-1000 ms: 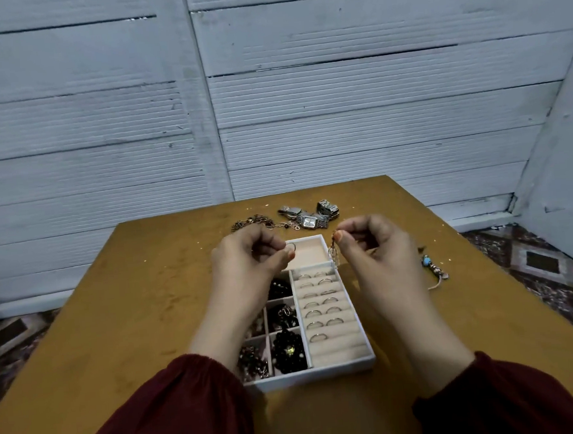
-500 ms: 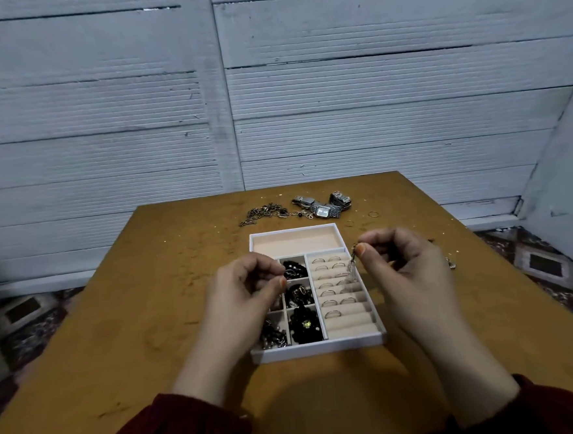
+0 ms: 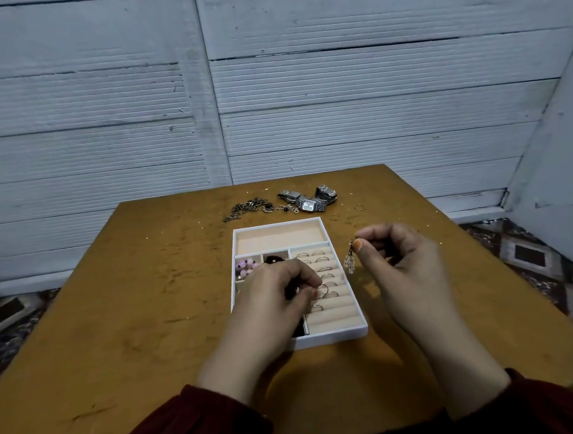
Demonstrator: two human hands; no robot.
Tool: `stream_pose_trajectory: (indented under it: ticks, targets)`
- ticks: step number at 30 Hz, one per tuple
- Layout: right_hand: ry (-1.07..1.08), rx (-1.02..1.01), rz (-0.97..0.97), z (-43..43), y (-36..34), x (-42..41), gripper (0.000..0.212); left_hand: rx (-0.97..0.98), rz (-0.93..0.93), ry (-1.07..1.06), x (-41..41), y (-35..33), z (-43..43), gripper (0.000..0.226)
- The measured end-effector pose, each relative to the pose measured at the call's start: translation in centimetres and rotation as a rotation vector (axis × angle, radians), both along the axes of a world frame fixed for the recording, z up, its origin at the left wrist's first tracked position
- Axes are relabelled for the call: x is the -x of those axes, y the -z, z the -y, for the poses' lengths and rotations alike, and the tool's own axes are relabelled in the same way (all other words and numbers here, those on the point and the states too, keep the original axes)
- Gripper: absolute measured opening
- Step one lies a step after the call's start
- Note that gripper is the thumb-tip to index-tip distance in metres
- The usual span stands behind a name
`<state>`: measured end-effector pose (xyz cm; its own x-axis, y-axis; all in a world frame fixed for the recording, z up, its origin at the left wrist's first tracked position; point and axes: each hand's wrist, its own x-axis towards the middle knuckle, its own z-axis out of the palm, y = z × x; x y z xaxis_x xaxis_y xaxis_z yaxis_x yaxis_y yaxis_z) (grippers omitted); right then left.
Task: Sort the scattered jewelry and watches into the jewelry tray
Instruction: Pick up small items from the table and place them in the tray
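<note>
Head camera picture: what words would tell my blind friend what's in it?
The left hand pinches a small ring over the ring rows of a white jewelry tray on a brown table; the right hand pinches a dangling beaded earring at the tray's right edge. Watches and a chain lie behind the tray.

Left hand (image 3: pixel 277 295): pinched a ring (image 3: pixel 325 290) over the tray (image 3: pixel 334 336).
Right hand (image 3: pixel 403 263): held, apparently, a beaded earring (image 3: pixel 350 261).
</note>
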<state>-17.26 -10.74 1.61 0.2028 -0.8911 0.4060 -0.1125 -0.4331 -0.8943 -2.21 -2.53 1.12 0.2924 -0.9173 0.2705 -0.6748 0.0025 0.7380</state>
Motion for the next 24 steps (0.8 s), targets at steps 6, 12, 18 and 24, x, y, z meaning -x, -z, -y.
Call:
stream_pose_trajectory:
  ticks: [6,12,18,24]
  targets:
    - [-0.003,0.008,-0.015,0.1,0.0,0.0,0.011,-0.031,0.171,0.004,0.5,0.2,0.0,0.021]
    - [-0.009,0.007,-0.009,0.1,0.0,0.2,0.009,-0.061,0.226,0.014,1.4,-0.1,0.0,0.011]
    - [-0.008,0.009,-0.003,0.2,0.0,0.4,0.007,-0.049,0.288,0.028,1.7,-0.2,0.2,0.011]
    - [-0.015,0.01,0.011,0.3,0.1,0.3,0.009,-0.058,0.335,0.04,1.9,-0.3,0.3,0.013]
